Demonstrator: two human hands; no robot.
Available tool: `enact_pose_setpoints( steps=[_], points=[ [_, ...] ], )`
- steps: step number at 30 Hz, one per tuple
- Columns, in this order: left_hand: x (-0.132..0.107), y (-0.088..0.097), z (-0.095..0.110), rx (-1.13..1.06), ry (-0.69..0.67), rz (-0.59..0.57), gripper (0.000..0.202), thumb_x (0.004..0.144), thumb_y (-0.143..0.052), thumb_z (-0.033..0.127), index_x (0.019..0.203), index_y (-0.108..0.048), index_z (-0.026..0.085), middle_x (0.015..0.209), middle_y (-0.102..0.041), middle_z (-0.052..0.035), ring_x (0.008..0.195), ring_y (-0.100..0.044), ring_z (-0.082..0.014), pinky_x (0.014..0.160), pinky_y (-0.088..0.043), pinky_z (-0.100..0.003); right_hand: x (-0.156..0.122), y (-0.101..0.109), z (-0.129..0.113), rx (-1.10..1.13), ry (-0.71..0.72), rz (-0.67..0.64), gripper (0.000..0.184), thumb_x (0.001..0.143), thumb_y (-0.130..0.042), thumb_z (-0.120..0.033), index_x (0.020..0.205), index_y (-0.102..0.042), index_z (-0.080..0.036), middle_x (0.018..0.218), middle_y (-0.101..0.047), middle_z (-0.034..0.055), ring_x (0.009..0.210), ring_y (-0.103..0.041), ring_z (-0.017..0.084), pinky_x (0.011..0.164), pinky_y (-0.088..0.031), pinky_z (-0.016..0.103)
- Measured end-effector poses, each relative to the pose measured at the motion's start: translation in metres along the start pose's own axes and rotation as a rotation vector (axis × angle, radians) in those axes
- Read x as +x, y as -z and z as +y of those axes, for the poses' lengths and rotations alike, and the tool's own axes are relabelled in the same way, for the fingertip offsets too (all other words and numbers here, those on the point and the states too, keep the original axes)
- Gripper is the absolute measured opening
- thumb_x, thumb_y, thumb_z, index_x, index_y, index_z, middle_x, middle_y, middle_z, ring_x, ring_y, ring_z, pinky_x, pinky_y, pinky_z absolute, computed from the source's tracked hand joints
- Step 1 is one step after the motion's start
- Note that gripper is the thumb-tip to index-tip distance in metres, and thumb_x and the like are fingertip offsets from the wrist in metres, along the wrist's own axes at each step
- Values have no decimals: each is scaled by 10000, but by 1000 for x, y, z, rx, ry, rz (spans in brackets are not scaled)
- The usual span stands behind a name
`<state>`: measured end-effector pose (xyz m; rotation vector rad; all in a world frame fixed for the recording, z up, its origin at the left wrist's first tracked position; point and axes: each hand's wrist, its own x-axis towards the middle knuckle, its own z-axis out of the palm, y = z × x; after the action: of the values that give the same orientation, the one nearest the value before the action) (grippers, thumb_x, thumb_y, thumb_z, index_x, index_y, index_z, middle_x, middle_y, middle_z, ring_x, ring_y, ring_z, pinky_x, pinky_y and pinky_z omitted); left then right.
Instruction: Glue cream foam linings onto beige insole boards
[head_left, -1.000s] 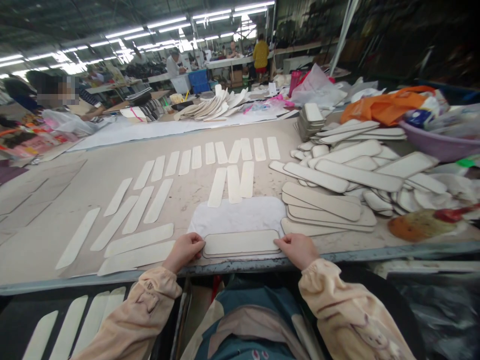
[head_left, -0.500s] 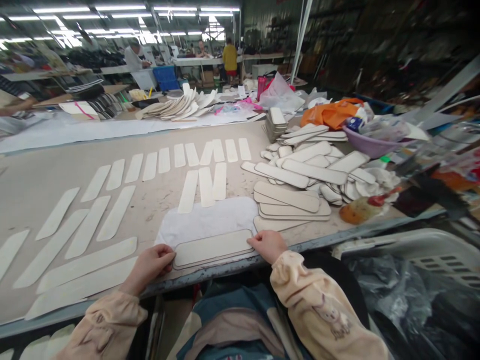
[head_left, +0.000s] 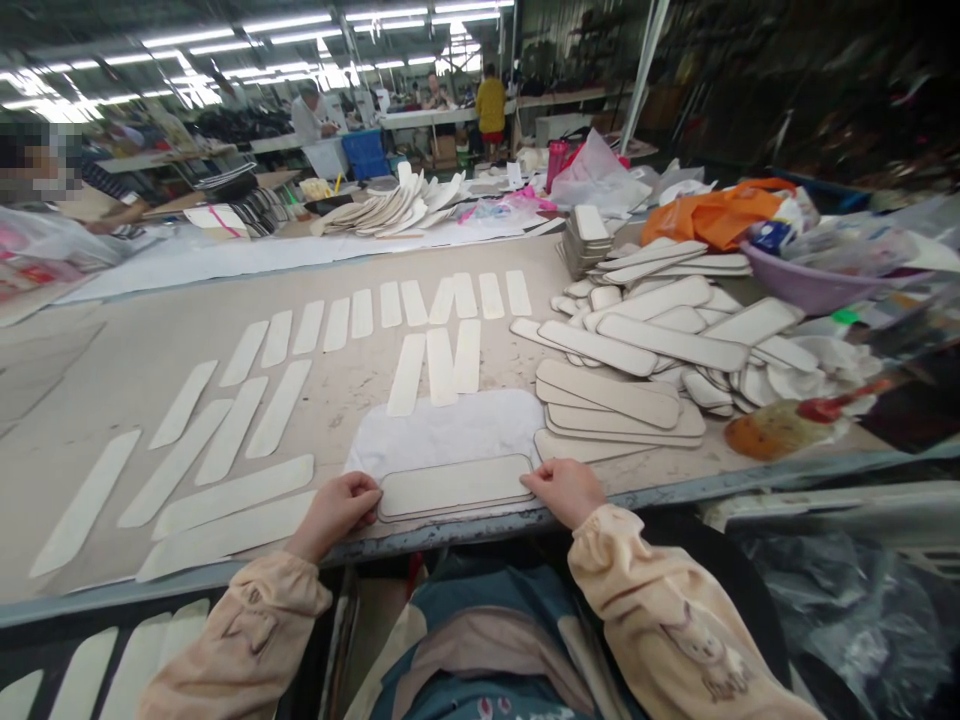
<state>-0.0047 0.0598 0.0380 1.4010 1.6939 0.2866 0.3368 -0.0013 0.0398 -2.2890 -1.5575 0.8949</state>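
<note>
A long off-white strip with rounded corners and a dark edge (head_left: 454,485) lies along the near table edge, apparently on top of another like it. My left hand (head_left: 341,512) pinches its left end between thumb and fingers. At the opposite end, my right hand (head_left: 566,490) pinches the right corner. Just behind the strip is a white cloth (head_left: 450,432) spread flat on the table. Thin cream strips (head_left: 251,500) lie to the left of my left hand. A small stack of dark-edged strips (head_left: 619,405) sits beyond my right hand.
A loose heap of dark-edged strips (head_left: 675,335) covers the right side, near a purple basin (head_left: 810,280) and a bottle of amber liquid (head_left: 780,428). More cream strips (head_left: 390,303) stand in rows farther back. A person's arm (head_left: 124,212) shows at far left.
The view has swung left, so the table and its contents appear shifted right. Both hands keep their hold on the strip's ends, which stays by the table edge.
</note>
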Motion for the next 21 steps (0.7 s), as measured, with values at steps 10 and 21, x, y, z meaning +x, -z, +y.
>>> enact_pose_setpoints(
  steps=[10,21],
  points=[
    [2,-2,-3,-84,-21,-3,210,624,-616,352,717,-551,174,505,-590,25,478,-574,-137,446,-417,-213,2,-3,4,-14,22,-1,256,761,-588,-452,698,-706,-234,704,-671,21,716,-605,179,606,-358,248],
    [2,-2,-6,-58,-39,0,194,641,-597,353,716,-549,180,512,-595,23,486,-581,-141,449,-415,-213,1,-1,3,-10,29,1,230,755,-598,-438,684,-696,-243,691,-665,7,713,-604,177,615,-357,255]
  ],
)
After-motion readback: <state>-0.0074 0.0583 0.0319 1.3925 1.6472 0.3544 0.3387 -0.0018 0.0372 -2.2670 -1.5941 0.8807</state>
